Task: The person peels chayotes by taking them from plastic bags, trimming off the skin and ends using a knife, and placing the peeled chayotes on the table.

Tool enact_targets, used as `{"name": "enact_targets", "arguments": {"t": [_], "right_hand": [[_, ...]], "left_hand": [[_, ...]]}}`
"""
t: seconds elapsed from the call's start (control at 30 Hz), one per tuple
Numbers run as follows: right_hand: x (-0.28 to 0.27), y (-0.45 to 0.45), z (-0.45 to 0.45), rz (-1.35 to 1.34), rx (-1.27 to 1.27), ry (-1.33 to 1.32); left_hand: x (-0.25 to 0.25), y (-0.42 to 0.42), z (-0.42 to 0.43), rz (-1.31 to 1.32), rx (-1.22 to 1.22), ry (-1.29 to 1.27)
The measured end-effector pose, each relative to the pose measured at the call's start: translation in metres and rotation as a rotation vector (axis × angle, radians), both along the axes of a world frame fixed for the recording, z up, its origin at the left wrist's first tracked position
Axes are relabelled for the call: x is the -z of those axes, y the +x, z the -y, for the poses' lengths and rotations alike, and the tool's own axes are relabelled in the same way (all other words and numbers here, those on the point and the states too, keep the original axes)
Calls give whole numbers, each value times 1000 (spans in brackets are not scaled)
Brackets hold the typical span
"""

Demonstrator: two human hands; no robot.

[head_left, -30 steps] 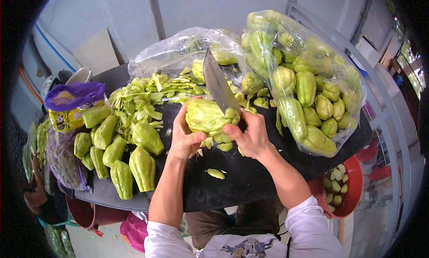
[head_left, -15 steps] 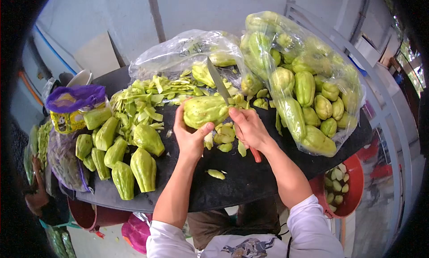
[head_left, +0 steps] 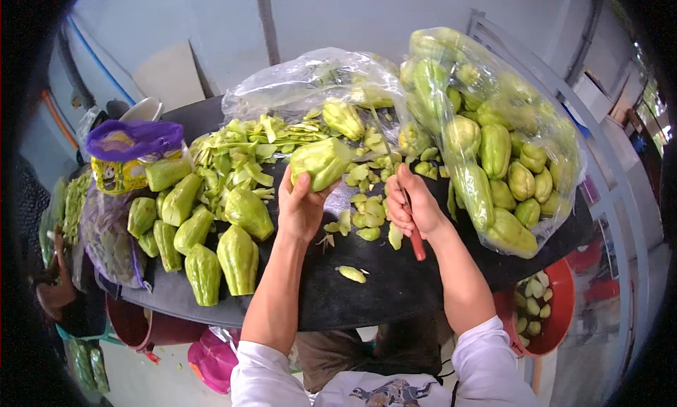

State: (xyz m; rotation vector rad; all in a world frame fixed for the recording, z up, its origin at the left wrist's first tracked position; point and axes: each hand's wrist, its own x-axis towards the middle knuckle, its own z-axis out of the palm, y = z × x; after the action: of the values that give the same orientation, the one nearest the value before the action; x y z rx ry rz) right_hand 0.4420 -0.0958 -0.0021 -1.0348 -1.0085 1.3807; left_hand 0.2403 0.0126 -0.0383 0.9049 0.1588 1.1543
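Note:
My left hand (head_left: 302, 208) is wrapped round a pale green chayote (head_left: 321, 162), raised above the black table. Its right end looks cut flat. My right hand (head_left: 415, 204) grips a knife (head_left: 418, 246) by its red handle, with the thin blade pointing up and away from me, apart from the chayote. Below and between the hands lie small cut-off pieces (head_left: 369, 211). To the left several peeled-looking chayotes (head_left: 238, 259) stand and lie in a group, beside a heap of green peelings (head_left: 236, 156).
A clear plastic bag full of chayotes (head_left: 495, 153) sits at the right; another clear bag (head_left: 282, 89) lies at the back. Purple mesh bags (head_left: 113, 238) stand at the left edge. Below the table's right side is a red bucket (head_left: 557, 322) holding pale pieces.
The knife has come away from the chayote, and my right hand has moved right and down. My left hand has turned the chayote, whose right end now shows a flat face. The view has shifted slightly.

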Motion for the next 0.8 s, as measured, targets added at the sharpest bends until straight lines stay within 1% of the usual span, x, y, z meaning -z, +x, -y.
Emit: {"name": "enact_targets", "arguments": {"t": [0.07,0.13,0.2,0.27,0.33,0.37,0.4,0.47,0.5,0.53,0.57,0.6,0.63,0.67,0.7,0.73,0.77,0.8], "right_hand": [[6,3,-3,219,100,11],[10,10,-6,210,60,34],[12,9,-5,190,117,82],[6,8,-4,206,131,74],[4,8,-5,334,269,83],[1,6,-5,243,300,71],[1,8,-6,242,301,70],[3,11,-8,531,400,58],[5,12,-9,677,449,51],[8,13,-10,677,450,50],[13,13,-12,694,448,95],[10,10,-12,710,445,141],[7,7,-10,710,444,141],[2,2,-7,629,431,178],[-3,-4,-5,547,418,215],[-3,-7,-5,547,417,216],[-2,-8,-5,620,392,241],[-1,-10,-4,693,367,265]], "left_hand": [[4,-4,-3,29,5,-32],[4,-2,-2,86,16,-70],[3,-3,0,7,41,-16],[3,-4,2,-47,62,-4],[2,-3,6,-102,86,11],[1,-2,8,-71,108,-92],[1,-1,10,-39,131,-196],[2,-1,11,-78,153,-172],[1,-1,12,-50,222,-294],[1,-2,12,-21,290,-416],[1,-1,12,-29,355,-374],[0,-1,12,-28,356,-374],[-1,0,12,10,368,-420],[-2,0,13,48,378,-466],[-4,1,14,48,375,-467],[-7,2,15,16,313,-446],[-10,3,17,-16,253,-424],[-14,5,18,-17,253,-426]]}}
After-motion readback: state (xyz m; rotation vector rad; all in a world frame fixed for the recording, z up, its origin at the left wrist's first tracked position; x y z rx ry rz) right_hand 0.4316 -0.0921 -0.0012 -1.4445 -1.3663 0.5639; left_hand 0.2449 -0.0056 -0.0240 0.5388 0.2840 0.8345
